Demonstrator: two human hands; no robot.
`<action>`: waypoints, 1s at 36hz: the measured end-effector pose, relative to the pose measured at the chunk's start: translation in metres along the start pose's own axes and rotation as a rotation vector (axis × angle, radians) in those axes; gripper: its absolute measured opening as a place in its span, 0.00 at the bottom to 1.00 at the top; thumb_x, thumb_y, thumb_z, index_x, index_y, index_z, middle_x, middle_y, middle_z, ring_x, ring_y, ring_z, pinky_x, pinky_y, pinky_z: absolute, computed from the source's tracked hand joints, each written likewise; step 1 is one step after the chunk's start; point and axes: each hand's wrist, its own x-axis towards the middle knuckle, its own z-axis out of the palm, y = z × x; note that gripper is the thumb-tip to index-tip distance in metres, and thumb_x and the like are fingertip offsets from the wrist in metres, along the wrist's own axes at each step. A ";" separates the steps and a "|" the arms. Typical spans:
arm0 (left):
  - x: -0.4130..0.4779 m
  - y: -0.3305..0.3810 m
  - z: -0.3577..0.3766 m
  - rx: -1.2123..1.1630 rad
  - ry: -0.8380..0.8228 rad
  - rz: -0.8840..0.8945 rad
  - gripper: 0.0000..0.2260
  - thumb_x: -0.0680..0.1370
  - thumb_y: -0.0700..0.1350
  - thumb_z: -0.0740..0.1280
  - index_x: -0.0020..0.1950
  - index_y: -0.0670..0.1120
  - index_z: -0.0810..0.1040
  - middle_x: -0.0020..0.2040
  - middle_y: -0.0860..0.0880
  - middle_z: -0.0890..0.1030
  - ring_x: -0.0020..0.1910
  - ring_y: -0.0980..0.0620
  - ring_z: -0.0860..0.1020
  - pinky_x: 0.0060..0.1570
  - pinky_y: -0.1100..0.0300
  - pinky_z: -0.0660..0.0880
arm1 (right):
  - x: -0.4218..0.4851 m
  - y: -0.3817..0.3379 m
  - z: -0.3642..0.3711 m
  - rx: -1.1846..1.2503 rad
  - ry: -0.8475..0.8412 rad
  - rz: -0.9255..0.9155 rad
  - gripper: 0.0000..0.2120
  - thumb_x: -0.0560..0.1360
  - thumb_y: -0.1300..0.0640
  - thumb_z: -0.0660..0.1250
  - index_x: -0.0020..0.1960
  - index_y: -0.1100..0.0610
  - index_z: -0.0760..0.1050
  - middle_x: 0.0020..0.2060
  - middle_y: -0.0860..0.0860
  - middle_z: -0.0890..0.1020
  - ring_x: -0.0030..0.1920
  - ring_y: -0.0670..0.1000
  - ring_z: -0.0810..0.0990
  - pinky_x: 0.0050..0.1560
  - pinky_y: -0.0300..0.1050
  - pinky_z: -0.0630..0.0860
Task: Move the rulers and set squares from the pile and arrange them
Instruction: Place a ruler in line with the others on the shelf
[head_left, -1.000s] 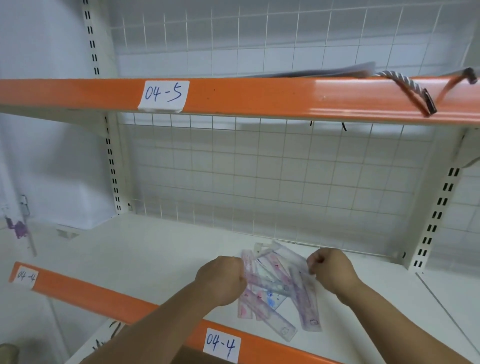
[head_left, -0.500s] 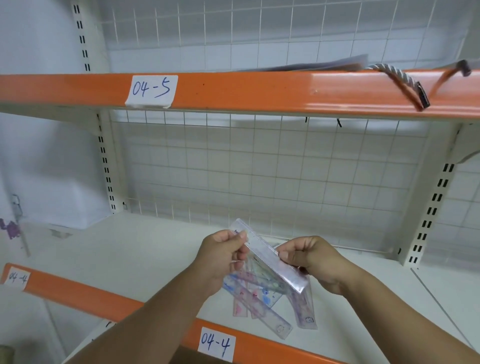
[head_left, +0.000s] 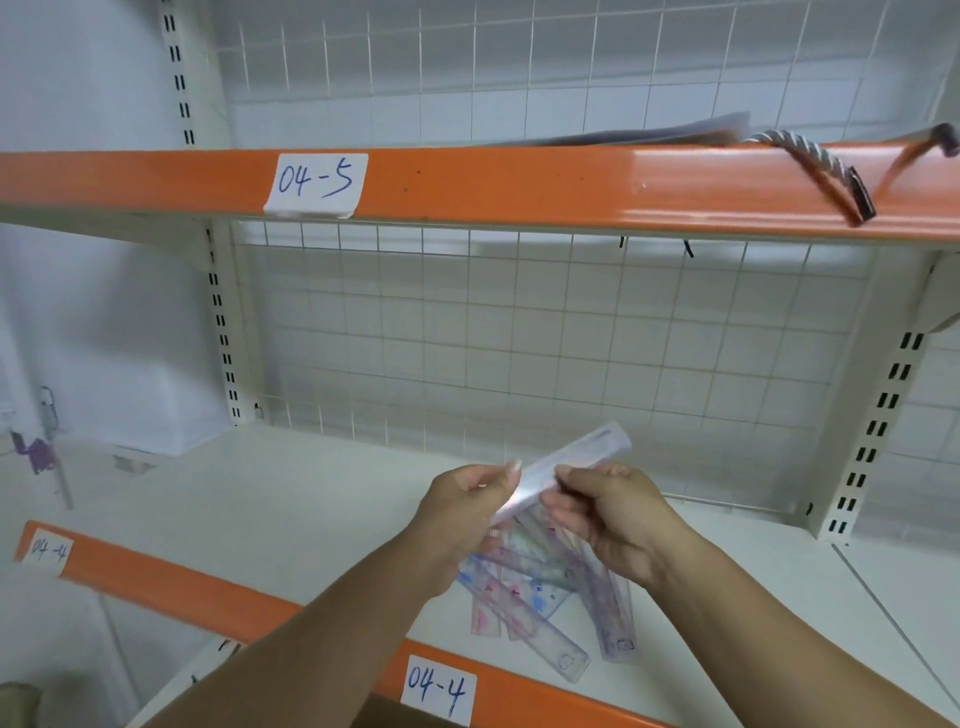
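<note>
A clear plastic ruler is held in the air above the white shelf, its long axis slanting from near left up to far right, the free end pointing far right. The left hand pinches its lower end between thumb and fingers; the right hand closes on its middle, though blur hides the exact grip. Below them a pile of translucent pink and blue rulers and set squares lies fanned on the shelf, near the orange front rail.
</note>
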 end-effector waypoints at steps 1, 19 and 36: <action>-0.001 -0.002 -0.002 0.010 -0.010 -0.015 0.13 0.76 0.54 0.68 0.55 0.47 0.80 0.47 0.48 0.83 0.44 0.52 0.80 0.42 0.59 0.80 | 0.001 0.000 -0.001 0.087 0.015 0.013 0.05 0.78 0.67 0.62 0.43 0.65 0.75 0.27 0.56 0.82 0.27 0.47 0.82 0.26 0.36 0.78; 0.007 -0.007 -0.017 0.065 0.076 -0.038 0.08 0.79 0.40 0.66 0.40 0.41 0.78 0.32 0.46 0.78 0.29 0.54 0.72 0.30 0.64 0.73 | 0.014 0.022 -0.033 -1.658 0.189 -1.104 0.19 0.58 0.54 0.82 0.46 0.57 0.83 0.38 0.49 0.82 0.39 0.55 0.79 0.37 0.47 0.80; 0.006 -0.016 -0.023 0.738 0.016 0.090 0.34 0.71 0.47 0.75 0.72 0.52 0.63 0.64 0.48 0.69 0.63 0.49 0.69 0.56 0.59 0.73 | -0.003 0.023 -0.027 -1.853 0.171 -0.712 0.11 0.77 0.62 0.61 0.59 0.58 0.72 0.53 0.53 0.72 0.54 0.55 0.73 0.45 0.47 0.74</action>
